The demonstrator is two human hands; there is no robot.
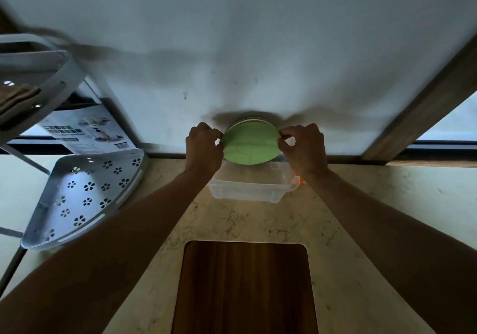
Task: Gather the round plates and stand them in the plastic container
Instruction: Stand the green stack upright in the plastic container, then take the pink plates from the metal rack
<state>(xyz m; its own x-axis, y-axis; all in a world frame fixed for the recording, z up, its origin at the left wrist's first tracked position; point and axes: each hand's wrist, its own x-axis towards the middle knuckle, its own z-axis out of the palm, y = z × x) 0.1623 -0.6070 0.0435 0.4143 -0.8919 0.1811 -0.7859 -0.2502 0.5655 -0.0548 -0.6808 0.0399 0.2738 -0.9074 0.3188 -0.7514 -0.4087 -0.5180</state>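
A stack of round plates stands on edge with a green plate point(251, 143) facing me; pale rims of other plates show behind its top edge. My left hand point(204, 145) pinches the stack's left edge and my right hand point(302, 147) pinches its right edge. The stack's lower edge dips into the far part of the clear plastic container point(247, 190), which sits on the marble counter against the white wall. An orange latch point(299, 179) shows at the container's right end.
A grey perforated corner shelf point(85, 191) leans at the left, with a printed box point(90, 132) behind it and a metal rack frame point(38, 75) above. A dark wooden board point(244, 287) is set into the counter in front. A wooden post point(423, 106) rises at the right.
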